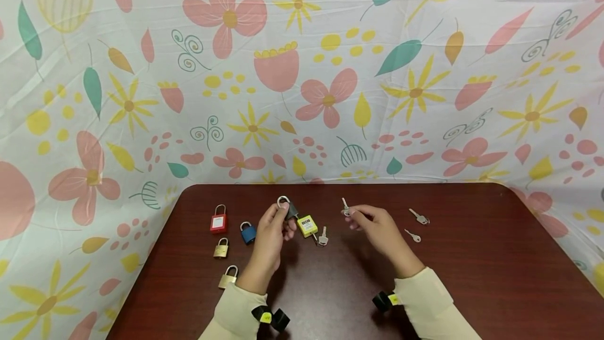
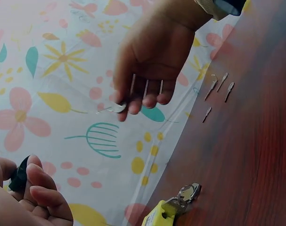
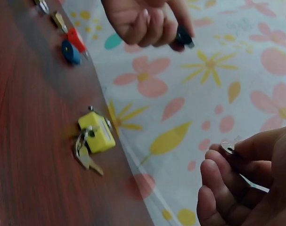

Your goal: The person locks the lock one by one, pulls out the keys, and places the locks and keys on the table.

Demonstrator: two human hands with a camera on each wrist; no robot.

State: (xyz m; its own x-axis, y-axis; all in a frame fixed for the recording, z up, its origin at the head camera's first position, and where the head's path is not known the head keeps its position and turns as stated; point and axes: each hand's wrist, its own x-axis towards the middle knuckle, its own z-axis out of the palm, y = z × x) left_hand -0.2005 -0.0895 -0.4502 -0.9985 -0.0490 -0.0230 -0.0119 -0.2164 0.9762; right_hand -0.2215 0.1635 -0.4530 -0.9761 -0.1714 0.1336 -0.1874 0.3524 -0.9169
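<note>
My left hand [image 1: 270, 235] grips a dark padlock [image 1: 292, 212] above the table, its silver shackle pointing up and left. In the left wrist view the fingers partly cover the dark body [image 2: 20, 176]. Thumb and fingers of my right hand [image 1: 379, 230] pinch a small silver key [image 1: 346, 204], blade upward. The right wrist view shows the key's round head [image 3: 227, 147] at the fingertips. The hands are apart, with a yellow padlock [image 1: 308, 225] lying on the table between them, close to the left fingers. Keys on a ring [image 1: 323, 237] hang from that padlock.
On the left lie a red padlock [image 1: 218, 223], a blue padlock [image 1: 248, 233] and two brass padlocks, one upper [image 1: 220, 250] and one lower [image 1: 227, 280]. Loose keys [image 1: 419, 217] lie right of my right hand on the dark table [image 1: 330, 298]. A flowered cloth [image 1: 302, 135] hangs behind.
</note>
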